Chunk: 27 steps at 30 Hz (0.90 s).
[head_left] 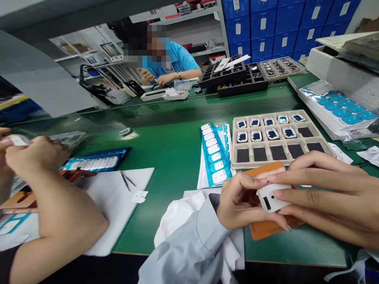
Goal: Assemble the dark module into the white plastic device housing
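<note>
A small white rectangular part (280,201) with a dark slot and a dark round hole is held over an orange block (260,230). My left hand (238,201), below a grey sleeve, grips its left end between thumb and fingers. From the right, my right hand (322,197) lays its fingers on the part's face and edge. Just behind stands a beige tray (235,152) with several square white-rimmed pieces in its two back rows. Left of the tray lies a blue sheet (211,157) carrying white labels.
At the left, a co-worker's bare arm (68,209) reaches over a white mat (133,177) with tweezers. Another person in a blue shirt (182,61) sits across the green table (166,146). Black trays (242,88) stand at the back; a white cloth (174,217) lies near the front.
</note>
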Each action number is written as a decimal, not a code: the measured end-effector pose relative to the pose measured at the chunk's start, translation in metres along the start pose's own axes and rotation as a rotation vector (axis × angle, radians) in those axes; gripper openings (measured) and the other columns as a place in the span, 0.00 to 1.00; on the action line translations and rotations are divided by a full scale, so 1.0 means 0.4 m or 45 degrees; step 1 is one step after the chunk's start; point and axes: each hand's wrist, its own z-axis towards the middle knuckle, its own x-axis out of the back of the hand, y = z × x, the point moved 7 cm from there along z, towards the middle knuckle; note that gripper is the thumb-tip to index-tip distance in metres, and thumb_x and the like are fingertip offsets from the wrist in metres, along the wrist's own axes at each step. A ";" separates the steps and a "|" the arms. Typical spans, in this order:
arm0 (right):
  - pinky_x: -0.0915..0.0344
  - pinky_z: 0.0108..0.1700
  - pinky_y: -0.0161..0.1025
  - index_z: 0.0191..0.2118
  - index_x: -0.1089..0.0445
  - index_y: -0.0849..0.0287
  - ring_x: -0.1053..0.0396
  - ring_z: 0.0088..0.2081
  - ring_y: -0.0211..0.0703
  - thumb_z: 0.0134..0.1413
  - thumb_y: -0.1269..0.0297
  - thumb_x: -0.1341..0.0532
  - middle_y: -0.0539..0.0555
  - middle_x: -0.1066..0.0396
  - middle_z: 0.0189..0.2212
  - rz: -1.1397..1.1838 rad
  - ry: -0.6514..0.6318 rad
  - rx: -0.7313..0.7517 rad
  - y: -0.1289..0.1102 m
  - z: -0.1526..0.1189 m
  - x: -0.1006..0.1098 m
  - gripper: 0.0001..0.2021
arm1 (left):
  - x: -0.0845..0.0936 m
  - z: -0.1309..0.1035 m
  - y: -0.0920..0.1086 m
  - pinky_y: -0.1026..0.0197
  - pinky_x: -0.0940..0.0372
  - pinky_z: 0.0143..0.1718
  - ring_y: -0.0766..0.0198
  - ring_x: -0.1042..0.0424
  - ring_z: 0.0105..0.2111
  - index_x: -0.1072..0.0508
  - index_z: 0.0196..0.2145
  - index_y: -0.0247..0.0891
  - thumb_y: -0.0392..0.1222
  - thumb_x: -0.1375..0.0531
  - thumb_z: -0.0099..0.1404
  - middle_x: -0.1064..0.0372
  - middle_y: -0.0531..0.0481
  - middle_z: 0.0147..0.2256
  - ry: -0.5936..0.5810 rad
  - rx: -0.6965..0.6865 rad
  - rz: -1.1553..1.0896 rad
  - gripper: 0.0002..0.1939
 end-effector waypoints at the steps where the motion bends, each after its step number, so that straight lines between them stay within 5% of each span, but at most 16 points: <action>1: 0.24 0.43 0.46 0.53 0.30 0.59 0.31 0.51 0.51 0.60 0.74 0.37 0.57 0.28 0.52 0.002 0.003 0.002 -0.001 -0.001 0.001 0.16 | 0.000 0.000 0.000 0.63 0.27 0.51 0.56 0.26 0.52 0.33 0.47 0.39 0.38 0.26 0.45 0.27 0.44 0.54 0.000 -0.001 0.008 0.33; 7: 0.26 0.42 0.43 0.50 0.29 0.63 0.32 0.48 0.48 0.59 0.75 0.37 0.59 0.28 0.51 0.045 0.036 0.039 -0.003 0.005 0.004 0.13 | 0.002 -0.001 -0.001 0.68 0.25 0.41 0.57 0.21 0.44 0.33 0.45 0.37 0.42 0.25 0.44 0.22 0.44 0.47 0.018 -0.013 0.064 0.32; 13: 0.27 0.43 0.42 0.50 0.29 0.63 0.33 0.48 0.48 0.60 0.76 0.38 0.58 0.29 0.52 0.051 0.010 0.037 -0.002 0.012 0.002 0.13 | -0.005 0.001 -0.002 0.62 0.27 0.53 0.55 0.27 0.53 0.32 0.48 0.40 0.35 0.25 0.42 0.27 0.47 0.54 0.027 0.001 -0.060 0.35; 20: 0.28 0.45 0.40 0.51 0.29 0.58 0.33 0.48 0.46 0.61 0.73 0.38 0.55 0.29 0.51 0.048 -0.012 -0.015 0.004 0.000 -0.002 0.13 | -0.006 -0.001 -0.014 0.61 0.26 0.52 0.53 0.28 0.53 0.33 0.47 0.40 0.36 0.25 0.41 0.26 0.49 0.53 0.003 -0.011 -0.120 0.35; 24: 0.28 0.47 0.41 0.52 0.30 0.59 0.35 0.51 0.47 0.60 0.72 0.37 0.56 0.30 0.53 0.018 -0.027 0.032 -0.001 -0.002 -0.004 0.14 | -0.004 0.000 -0.016 0.68 0.25 0.46 0.55 0.26 0.52 0.32 0.47 0.40 0.35 0.25 0.40 0.25 0.51 0.52 0.003 -0.016 -0.131 0.36; 27: 0.27 0.48 0.41 0.52 0.30 0.58 0.34 0.51 0.48 0.60 0.72 0.37 0.55 0.30 0.54 0.026 -0.033 0.004 0.001 -0.003 -0.005 0.15 | -0.011 0.004 -0.010 0.69 0.28 0.52 0.59 0.28 0.54 0.32 0.49 0.41 0.31 0.25 0.40 0.26 0.54 0.53 -0.015 -0.022 -0.214 0.38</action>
